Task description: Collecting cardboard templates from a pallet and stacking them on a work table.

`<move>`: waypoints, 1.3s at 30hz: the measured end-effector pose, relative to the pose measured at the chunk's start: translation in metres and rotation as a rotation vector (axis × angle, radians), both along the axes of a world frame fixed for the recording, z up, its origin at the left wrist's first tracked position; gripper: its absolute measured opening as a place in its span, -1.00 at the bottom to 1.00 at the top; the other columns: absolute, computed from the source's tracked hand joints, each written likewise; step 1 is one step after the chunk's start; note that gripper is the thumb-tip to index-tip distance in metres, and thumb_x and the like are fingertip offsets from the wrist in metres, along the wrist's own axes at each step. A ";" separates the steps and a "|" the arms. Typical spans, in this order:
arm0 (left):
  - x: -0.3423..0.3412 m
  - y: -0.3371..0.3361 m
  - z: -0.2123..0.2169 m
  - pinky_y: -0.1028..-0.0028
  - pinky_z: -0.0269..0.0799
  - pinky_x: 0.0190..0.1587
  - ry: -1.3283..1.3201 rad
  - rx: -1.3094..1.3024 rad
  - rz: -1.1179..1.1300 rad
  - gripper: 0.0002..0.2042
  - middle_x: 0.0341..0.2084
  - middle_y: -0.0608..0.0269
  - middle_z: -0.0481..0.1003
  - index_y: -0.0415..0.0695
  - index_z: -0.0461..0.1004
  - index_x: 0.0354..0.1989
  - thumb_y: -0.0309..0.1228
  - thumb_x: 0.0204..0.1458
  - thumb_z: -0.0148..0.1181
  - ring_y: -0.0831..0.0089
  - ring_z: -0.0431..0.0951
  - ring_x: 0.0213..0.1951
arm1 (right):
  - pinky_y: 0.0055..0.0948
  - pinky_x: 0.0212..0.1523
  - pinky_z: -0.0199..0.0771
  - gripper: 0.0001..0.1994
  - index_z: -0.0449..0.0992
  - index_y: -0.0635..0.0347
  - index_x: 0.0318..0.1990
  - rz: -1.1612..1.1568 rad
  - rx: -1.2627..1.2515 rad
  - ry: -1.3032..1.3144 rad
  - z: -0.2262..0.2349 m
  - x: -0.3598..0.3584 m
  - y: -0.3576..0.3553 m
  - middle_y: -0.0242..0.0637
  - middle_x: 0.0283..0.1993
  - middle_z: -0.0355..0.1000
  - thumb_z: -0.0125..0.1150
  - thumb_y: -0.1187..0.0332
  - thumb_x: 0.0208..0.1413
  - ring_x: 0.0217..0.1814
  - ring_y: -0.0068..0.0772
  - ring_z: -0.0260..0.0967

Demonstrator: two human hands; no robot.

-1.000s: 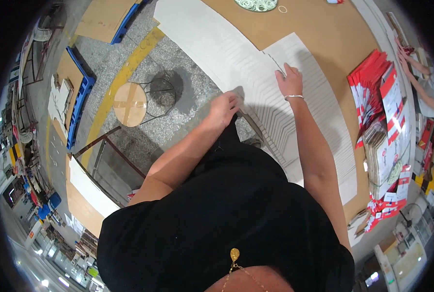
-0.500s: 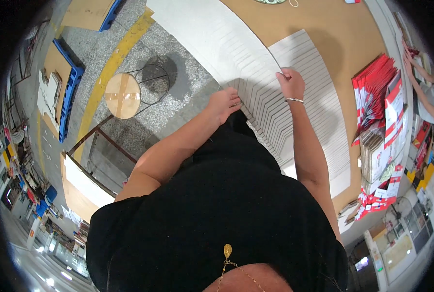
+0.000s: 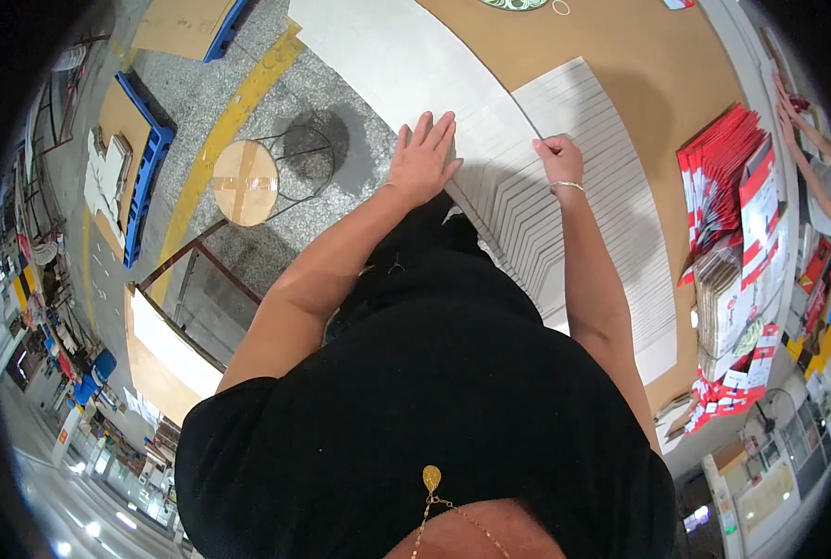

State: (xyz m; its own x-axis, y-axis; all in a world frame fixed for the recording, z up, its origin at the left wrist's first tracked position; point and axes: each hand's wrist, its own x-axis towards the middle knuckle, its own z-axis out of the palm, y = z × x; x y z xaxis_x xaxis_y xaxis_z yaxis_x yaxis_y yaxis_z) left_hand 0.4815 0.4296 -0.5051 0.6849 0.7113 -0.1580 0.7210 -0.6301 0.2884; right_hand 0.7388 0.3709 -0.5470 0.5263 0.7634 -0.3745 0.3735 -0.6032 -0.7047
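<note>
A broad white sheet (image 3: 406,56) of paper or thin card stretches away from me over the work surface. Beneath my hands lies a staggered stack of white sheets (image 3: 518,219), its many edges showing as bent, closely spaced lines. My left hand (image 3: 423,160) rests flat on the broad sheet's left edge, fingers spread. With thumb and fingers closed, my right hand (image 3: 563,162) pinches that sheet's right edge. Further right, a second fanned portion of white sheets (image 3: 606,177) lies on the brown surface.
Red-and-white packages (image 3: 718,168) are piled along the right side of the brown worktop (image 3: 658,56). At left on the floor stand a round stool (image 3: 245,183) with tape on it and a blue pallet (image 3: 150,177). Another person's arm (image 3: 802,154) shows at far right.
My left hand has moved forward along the sheet's left edge and its curled fingers have spread out flat. My right hand stays at the right edge, almost unmoved.
</note>
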 end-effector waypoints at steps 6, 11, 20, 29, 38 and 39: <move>0.004 -0.001 0.004 0.02 -0.09 0.21 0.052 -0.009 0.008 -0.36 0.26 0.32 -0.10 -0.16 -0.01 0.22 -0.15 0.00 0.01 0.17 -0.11 0.27 | -0.49 -0.37 0.38 -0.73 0.49 0.29 -0.45 -0.001 0.017 0.005 -0.003 0.003 -0.001 -0.24 -0.48 0.47 0.32 0.24 -0.16 -0.46 -0.46 0.39; 0.004 -0.002 0.002 -0.04 -0.08 0.19 0.026 -0.012 0.032 -0.38 0.26 0.29 -0.10 -0.08 0.00 0.23 -0.17 0.00 0.01 0.11 -0.12 0.27 | -0.48 -0.36 0.39 -0.72 0.49 0.28 -0.43 0.005 0.019 0.011 0.015 -0.001 0.001 -0.24 -0.47 0.47 0.33 0.23 -0.16 -0.44 -0.45 0.40; 0.007 -0.004 -0.001 -0.19 -0.07 0.12 -0.022 0.027 0.001 -0.48 0.23 0.22 -0.04 0.10 0.10 0.19 -0.29 -0.01 0.00 -0.05 -0.09 0.24 | -0.48 -0.35 0.38 -0.68 0.51 0.28 -0.43 0.123 -0.027 0.056 0.011 0.015 -0.018 -0.23 -0.48 0.47 0.33 0.18 -0.20 -0.44 -0.43 0.40; 0.009 -0.001 0.005 -0.23 -0.09 0.10 -0.040 -0.010 0.004 -0.48 0.21 0.24 -0.01 0.10 0.12 0.17 -0.32 -0.03 0.01 -0.06 -0.07 0.22 | -0.55 -0.42 0.33 -0.70 0.52 0.30 -0.47 0.011 -0.074 -0.023 0.011 0.010 -0.012 -0.31 -0.53 0.45 0.37 0.21 -0.22 -0.50 -0.54 0.32; 0.008 -0.007 -0.002 -0.13 -0.16 0.18 0.033 0.060 -0.143 -0.49 0.26 0.38 -0.06 -0.04 0.03 0.22 -0.39 0.03 -0.13 0.29 -0.08 0.28 | -0.54 -0.41 0.33 -0.71 0.49 0.26 -0.46 0.163 -0.050 -0.018 0.015 0.021 -0.021 -0.33 -0.50 0.45 0.35 0.21 -0.19 -0.48 -0.55 0.33; 0.008 -0.009 -0.003 -0.12 -0.16 0.18 0.018 0.038 -0.130 -0.49 0.26 0.38 -0.05 -0.06 0.02 0.22 -0.39 0.03 -0.16 0.29 -0.08 0.28 | -0.54 -0.41 0.33 -0.72 0.49 0.26 -0.47 0.117 -0.040 -0.002 0.011 0.018 -0.023 -0.34 -0.50 0.45 0.35 0.21 -0.19 -0.47 -0.56 0.33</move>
